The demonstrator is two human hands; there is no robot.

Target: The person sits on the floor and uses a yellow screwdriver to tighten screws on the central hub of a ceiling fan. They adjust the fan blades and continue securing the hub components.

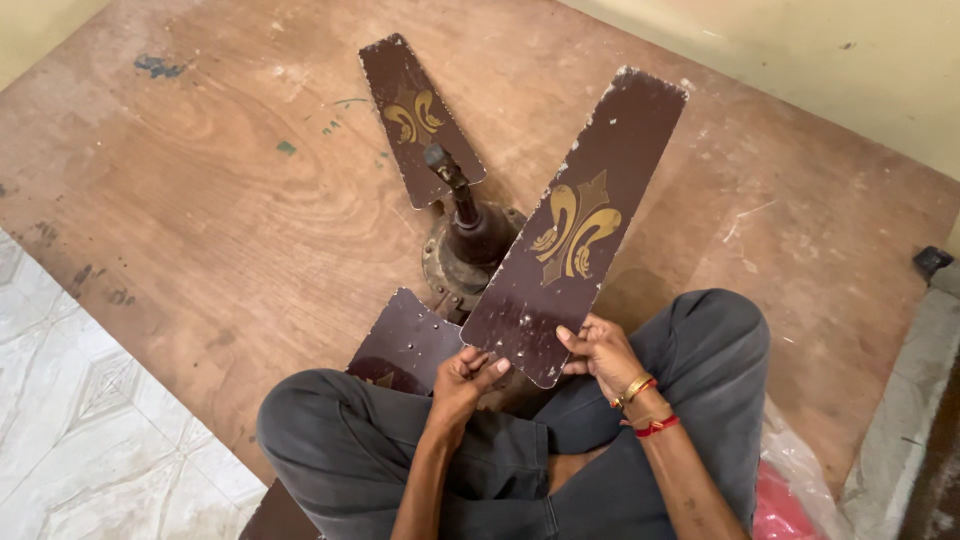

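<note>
Looking down, head view: a person sits cross-legged on a worn plywood board (230, 190), both hands on a loose ceiling-fan blade
Held blade (578, 225): dark brown, gold emblem at mid-length, paint chipped along the edges; tilted, near end at the lap, far end raised toward the wall (800, 60)
Left hand (465, 375): fingers closed on the blade's near-left corner, thumb on top
Right hand (600, 350): fingers closed on the blade's near-right edge, fingertips on the upper face; gold bangle and red thread at the wrist
Fan motor (470, 250): round brown housing resting on the board just beyond the knees, partly hidden behind the held blade
Down rod (452, 185): short dark stem rising from the motor, leaning left
Rear blade (418, 118): same colour and emblem, lying behind the motor, pointing away from the person
Near blade (405, 345): dark, screw holes visible, lying between the motor and the left knee
Floor tiles (90, 440): pale, patterned, left of the board
Pink bag (780, 510): beside the right thigh
</note>
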